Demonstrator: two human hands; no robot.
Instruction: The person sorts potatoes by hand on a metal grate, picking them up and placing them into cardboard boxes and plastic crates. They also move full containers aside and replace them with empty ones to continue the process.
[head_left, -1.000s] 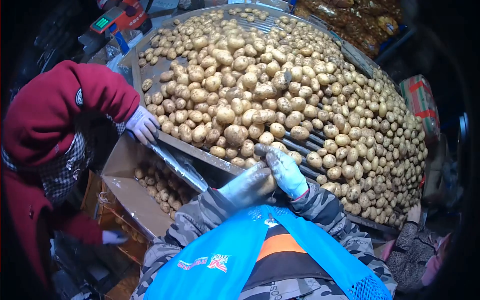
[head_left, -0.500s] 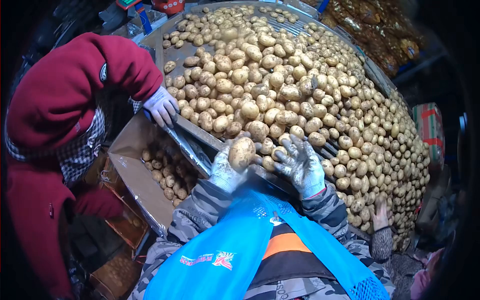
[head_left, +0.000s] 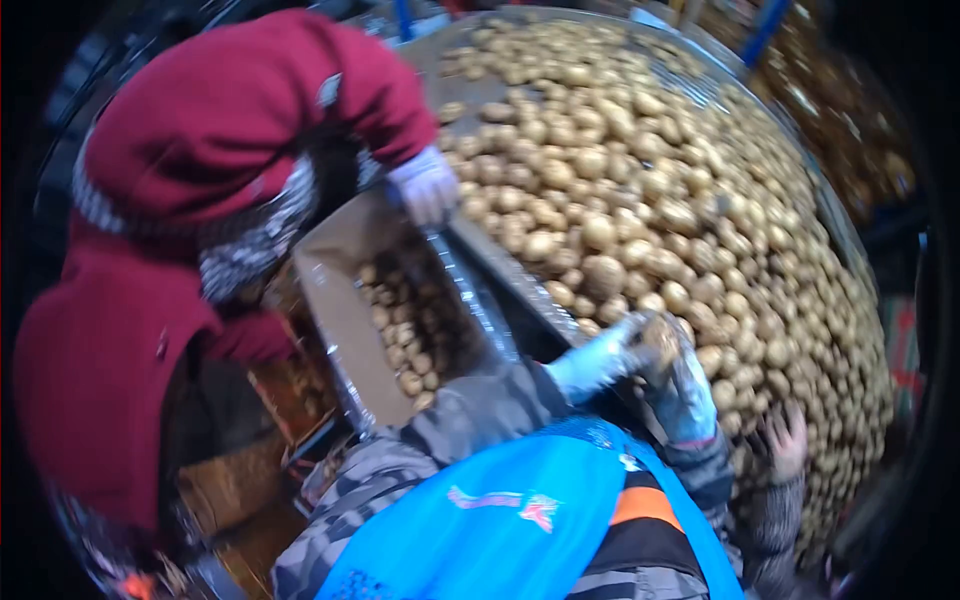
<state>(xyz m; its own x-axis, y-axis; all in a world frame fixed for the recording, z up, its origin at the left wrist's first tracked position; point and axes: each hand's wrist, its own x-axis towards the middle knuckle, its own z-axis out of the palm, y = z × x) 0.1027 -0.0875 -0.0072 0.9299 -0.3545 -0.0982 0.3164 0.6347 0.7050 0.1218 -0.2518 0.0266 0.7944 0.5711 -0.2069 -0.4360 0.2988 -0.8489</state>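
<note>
My gloved left hand (head_left: 600, 362) and gloved right hand (head_left: 684, 388) come together at the near edge of a large heap of potatoes (head_left: 600, 232). Between them is one potato (head_left: 658, 340), partly covered by the fingers and smeared by motion. The fingers of both hands are closed around it. Both gloves are whitish, with dirt on the fingers.
To the left, a co-worker in a dark red top rests a gloved hand (head_left: 425, 188) on the rim of an open cardboard box (head_left: 335, 290) holding potatoes. Another person's bare hand (head_left: 785, 440) touches the heap at right. A metal edge (head_left: 520, 270) borders the heap.
The view has swung, shifting the scene rightward. My right hand, open and spread before, has closed in on the potato held in my left hand. The box and co-worker show more fully.
</note>
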